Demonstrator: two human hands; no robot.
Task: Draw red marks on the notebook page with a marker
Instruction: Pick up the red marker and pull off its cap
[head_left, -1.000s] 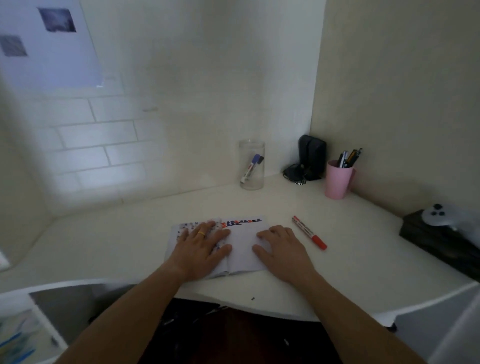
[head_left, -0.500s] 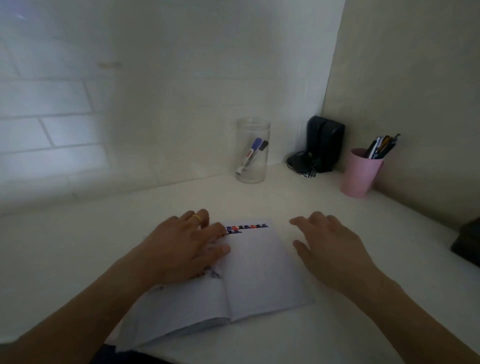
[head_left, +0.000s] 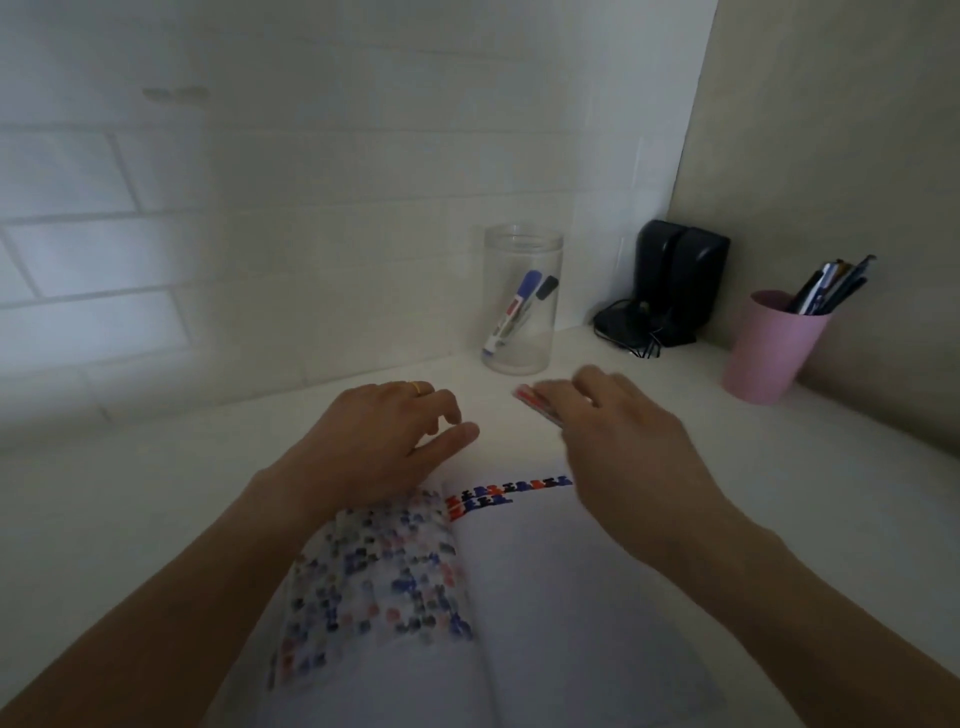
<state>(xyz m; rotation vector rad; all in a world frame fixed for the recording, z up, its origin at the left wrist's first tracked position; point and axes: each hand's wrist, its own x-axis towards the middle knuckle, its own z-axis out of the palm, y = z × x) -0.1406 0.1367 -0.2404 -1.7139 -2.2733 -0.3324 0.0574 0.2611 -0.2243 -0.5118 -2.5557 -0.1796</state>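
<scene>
On the white desk (head_left: 779, 493) the open notebook (head_left: 545, 597) is lying below both hands, showing red and blue marks. The right hand (head_left: 618, 441) is gripping the red marker (head_left: 535, 402), its tip poking past the fingers (head_left: 563, 402); the left hand (head_left: 384, 441) is hovering loosely curled, grasping nothing.

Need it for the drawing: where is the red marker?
In the head view, the red marker sits at the right hand fingertips, beyond the notebook, before the clear jar.

A white corner desk (head_left: 156, 493) carries an open white notebook (head_left: 545, 597) at six o'clock, a clear plastic jar (head_left: 522, 301) at twelve, black speakers (head_left: 680, 286) at one, and a pink plastic cup (head_left: 769, 353) at two.
</scene>
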